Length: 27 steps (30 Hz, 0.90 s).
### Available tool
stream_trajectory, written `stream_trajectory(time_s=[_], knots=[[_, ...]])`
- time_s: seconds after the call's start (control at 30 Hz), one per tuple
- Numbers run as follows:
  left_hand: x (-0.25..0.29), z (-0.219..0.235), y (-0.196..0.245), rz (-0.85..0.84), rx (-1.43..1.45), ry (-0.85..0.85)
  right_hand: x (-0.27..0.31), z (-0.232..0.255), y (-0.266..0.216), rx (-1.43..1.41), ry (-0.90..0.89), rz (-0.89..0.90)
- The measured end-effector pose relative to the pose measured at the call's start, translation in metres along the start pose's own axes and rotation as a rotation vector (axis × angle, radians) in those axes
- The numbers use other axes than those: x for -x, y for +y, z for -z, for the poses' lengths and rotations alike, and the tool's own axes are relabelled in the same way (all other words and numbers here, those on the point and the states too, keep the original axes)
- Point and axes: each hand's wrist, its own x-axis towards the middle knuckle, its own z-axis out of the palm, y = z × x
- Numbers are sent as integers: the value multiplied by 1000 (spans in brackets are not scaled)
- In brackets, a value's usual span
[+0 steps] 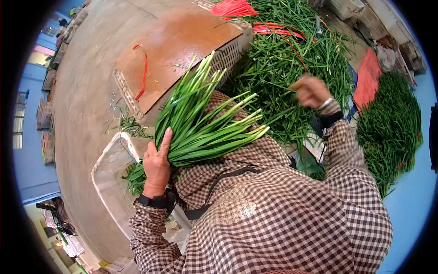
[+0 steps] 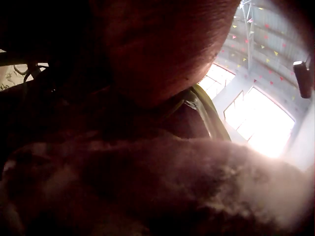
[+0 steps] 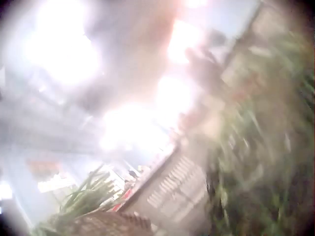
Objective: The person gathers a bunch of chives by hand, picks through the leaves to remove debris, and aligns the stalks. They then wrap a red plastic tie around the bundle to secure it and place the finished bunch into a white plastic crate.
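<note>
My left hand [image 1: 156, 168] grips a bunch of garlic chives [image 1: 194, 130] near its leafy end, index finger laid straight along the leaves. The pale stem ends fan out up and to the right, over the checked cloth on my lap. In the left wrist view, dark skin and cloth fill most of the picture, with a green leaf [image 2: 209, 115] in the gap. My right hand [image 1: 312, 91] is blurred above a large loose heap of chives [image 1: 269, 73], away from the bunch; I cannot tell whether its fingers pinch anything.
An orange-brown board [image 1: 182, 45] lies on a plastic crate [image 1: 230, 52], with a red strip [image 1: 145, 75] on it. More red strips [image 1: 235, 8] lie at the heap's far edge. A white crate [image 1: 107, 164] stands at my left. Bundled chives [image 1: 390, 128] stand at right.
</note>
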Motion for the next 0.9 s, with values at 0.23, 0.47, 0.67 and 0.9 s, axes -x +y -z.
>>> stream_trajectory(time_s=[0.23,0.47,0.67,0.9], knots=[[-4,10,2,-89,-80,31,-37,-110,-10,1654,518,680],[0,8,-5,-130,-50,91,-87,-182,40,1945,-132,1046],[3,-3,-9,5,134,243,-57,-165,71,1669,-272,1205],[1,7,-5,-34,20,54,-43,-156,30,611,-98,520]])
